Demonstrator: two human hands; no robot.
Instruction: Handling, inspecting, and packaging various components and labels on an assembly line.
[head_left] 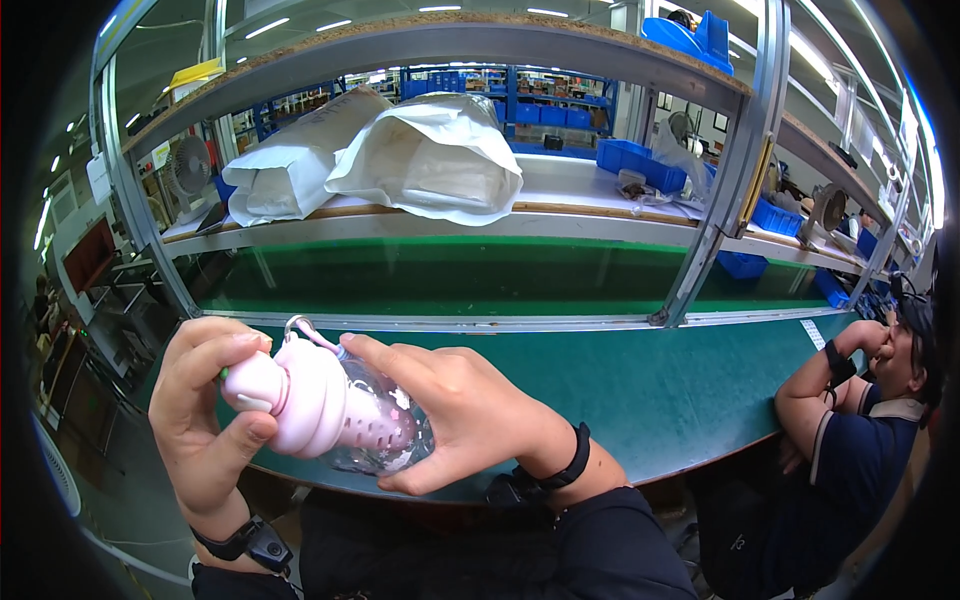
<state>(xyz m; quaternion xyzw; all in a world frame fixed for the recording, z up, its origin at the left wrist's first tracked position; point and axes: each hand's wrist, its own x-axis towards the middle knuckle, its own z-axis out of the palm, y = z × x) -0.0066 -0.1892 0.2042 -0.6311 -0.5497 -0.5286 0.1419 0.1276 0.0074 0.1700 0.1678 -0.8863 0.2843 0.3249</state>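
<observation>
A bottle with a pink lid (312,400) and a clear body (360,462) lies sideways between my two hands, above the near edge of the green table. Its body carries small white and pink marks, and a pink strainer-like part with slots shows inside. My left hand (205,410) grips the rounded pink cap end between thumb and fingers. Around the clear body, near its base, my right hand (450,405) is closed. A carrying loop (300,326) sticks up from the lid. Both wrists wear black bands.
The green table (600,390) stretches ahead under a metal-framed shelf. White open sacks (440,165) stand on the shelf, with a blue bin (640,163) to their right. At the far right a person (860,420) sits at the table, elbow resting on it.
</observation>
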